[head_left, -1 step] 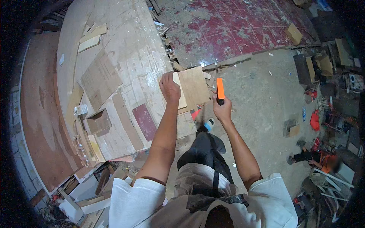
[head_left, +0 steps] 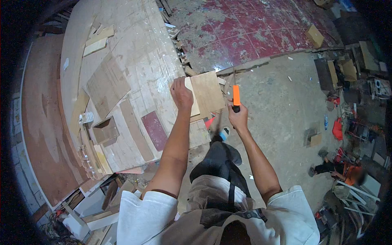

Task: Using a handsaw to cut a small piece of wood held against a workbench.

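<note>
At the right edge of the workbench [head_left: 157, 61], a plywood board [head_left: 209, 92] reaches out past the bench. Along its left side lies a narrow pale wooden strip [head_left: 193, 107]. My left hand [head_left: 182, 94] is closed over this strip, fingers bent, pressing from above. To the right of the board my right hand [head_left: 238, 116] grips the black end of an orange-and-black tool [head_left: 236, 95]. It looks like a handsaw seen edge-on, with a thin, blurred dark part pointing away from me. A gap shows between its orange part and the board.
Loose boards, a dark red panel [head_left: 154, 130] and an open wooden box [head_left: 106, 130] lie on the bench. Offcuts [head_left: 188, 70] sit beyond the board. A person in orange [head_left: 350, 173] is at the right, near clutter and a red bag [head_left: 338, 129]. Scrap wood fills the lower left.
The thin dark part of the orange tool has shifted slightly. My left hand keeps its place on the strip.
</note>
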{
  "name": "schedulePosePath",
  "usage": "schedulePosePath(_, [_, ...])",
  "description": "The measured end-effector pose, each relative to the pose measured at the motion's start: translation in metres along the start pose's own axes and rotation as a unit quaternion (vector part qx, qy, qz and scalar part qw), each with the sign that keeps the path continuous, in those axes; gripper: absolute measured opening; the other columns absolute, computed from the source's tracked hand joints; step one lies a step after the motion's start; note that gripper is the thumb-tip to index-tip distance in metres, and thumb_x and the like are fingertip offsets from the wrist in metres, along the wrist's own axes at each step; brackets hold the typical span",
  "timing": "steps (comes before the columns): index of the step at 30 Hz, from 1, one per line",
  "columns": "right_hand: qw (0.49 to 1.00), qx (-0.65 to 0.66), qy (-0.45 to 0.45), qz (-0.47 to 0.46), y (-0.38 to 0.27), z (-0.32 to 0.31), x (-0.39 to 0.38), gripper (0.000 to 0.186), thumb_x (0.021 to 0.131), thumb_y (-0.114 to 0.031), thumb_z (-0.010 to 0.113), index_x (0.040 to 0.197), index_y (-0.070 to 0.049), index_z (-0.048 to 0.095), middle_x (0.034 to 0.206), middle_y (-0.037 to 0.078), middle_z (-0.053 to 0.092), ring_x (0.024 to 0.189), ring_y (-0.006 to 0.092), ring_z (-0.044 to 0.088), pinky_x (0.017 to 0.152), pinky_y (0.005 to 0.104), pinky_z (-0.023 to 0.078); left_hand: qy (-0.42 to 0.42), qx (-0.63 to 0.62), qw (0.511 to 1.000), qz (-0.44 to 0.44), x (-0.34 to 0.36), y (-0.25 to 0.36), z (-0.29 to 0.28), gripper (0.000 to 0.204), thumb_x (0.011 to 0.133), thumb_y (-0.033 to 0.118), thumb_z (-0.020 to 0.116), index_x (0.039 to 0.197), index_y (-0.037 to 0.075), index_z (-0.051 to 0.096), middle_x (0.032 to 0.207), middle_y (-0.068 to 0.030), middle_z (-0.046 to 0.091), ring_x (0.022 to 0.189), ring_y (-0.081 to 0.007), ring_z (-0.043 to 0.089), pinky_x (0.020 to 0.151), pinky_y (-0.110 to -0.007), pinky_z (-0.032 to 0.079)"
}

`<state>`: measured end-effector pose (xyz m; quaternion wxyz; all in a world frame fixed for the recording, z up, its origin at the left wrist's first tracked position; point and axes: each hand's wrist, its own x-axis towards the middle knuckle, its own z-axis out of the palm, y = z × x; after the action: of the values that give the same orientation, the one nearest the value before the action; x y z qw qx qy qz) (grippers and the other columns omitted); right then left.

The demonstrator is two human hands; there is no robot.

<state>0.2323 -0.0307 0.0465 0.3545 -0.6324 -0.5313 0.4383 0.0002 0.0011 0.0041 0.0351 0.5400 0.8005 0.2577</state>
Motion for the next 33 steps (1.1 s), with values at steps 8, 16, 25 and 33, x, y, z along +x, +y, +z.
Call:
schedulePosePath(8, [0.975, -0.045, -0.098, 0.195, 0.050, 0.026, 0.012, 0.022, 0.088, -0.024, 0.069, 0.095, -0.003, 0.066, 0.055, 0.002, 0.052, 0.042, 0.0131, 0.050, 0.042, 0.0323, 0.040, 0.021, 0.013, 0.999, 0.027, -0.003, 0.002, -0.005, 0.041, 0.077, -0.002, 0.051, 0.117, 0.005, 0.057, 0.114, -0.0088, 0.058, 0.116, -0.0239, 0.051, 0.104, -0.038, 0.034])
schedulePosePath(16, [0.984, 0.004, -0.057, 0.168, 0.073, 0.039, 0.030, 0.019, 0.088, -0.021, 0.069, 0.095, -0.004, 0.063, 0.054, 0.000, 0.050, 0.038, 0.0117, 0.046, 0.037, 0.0313, 0.036, 0.038, 0.011, 0.999, 0.015, -0.003, -0.003, -0.001, 0.040, 0.080, -0.001, 0.051, 0.119, 0.004, 0.056, 0.114, -0.0144, 0.056, 0.114, -0.0309, 0.051, 0.100, -0.042, 0.036])
schedulePosePath(25, [0.986, -0.020, -0.061, 0.155, 0.068, 0.035, 0.025, 0.015, 0.086, -0.017, 0.069, 0.090, -0.005, 0.061, 0.054, 0.000, 0.050, 0.039, 0.0120, 0.046, 0.037, 0.0313, 0.036, 0.012, 0.020, 1.000, 0.002, -0.005, -0.001, -0.003, 0.038, 0.082, 0.001, 0.050, 0.119, 0.006, 0.057, 0.117, -0.0090, 0.058, 0.119, -0.0239, 0.049, 0.104, -0.039, 0.031])
schedulePosePath(33, [0.984, -0.048, -0.058, 0.160, 0.062, 0.037, 0.027, 0.015, 0.083, -0.017, 0.069, 0.086, -0.003, 0.062, 0.054, 0.003, 0.054, 0.041, 0.0143, 0.052, 0.039, 0.0330, 0.040, 0.017, 0.019, 1.000, 0.000, -0.006, -0.003, -0.002, 0.038, 0.082, 0.000, 0.050, 0.119, 0.005, 0.057, 0.117, -0.0106, 0.057, 0.119, -0.0247, 0.049, 0.105, -0.040, 0.031])
